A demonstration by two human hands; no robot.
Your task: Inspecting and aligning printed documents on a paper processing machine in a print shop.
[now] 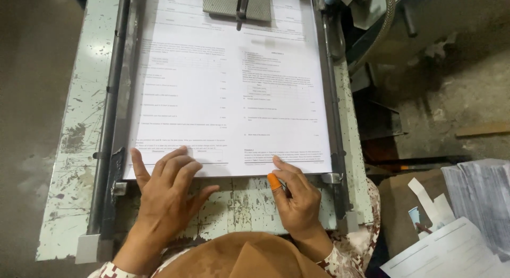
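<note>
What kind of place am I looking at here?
Probably a small print shop or bindery. A stack of white printed sheets lies in a worn, paint-chipped metal feed table, both hands squaring its edge, with more grey paper piles beside it.

Left hand (pixel 167 195): bare, no ring or glove visible. Right hand (pixel 297 195): bare except an orange rubber fingertip cover (pixel 273 181) on one finger. Sleeve cuffs at lower left and lower right of frame: cream fabric with dark red floral print. Bottom centre: brown cloth garment (pixel 244 257), smooth, folded.
</note>
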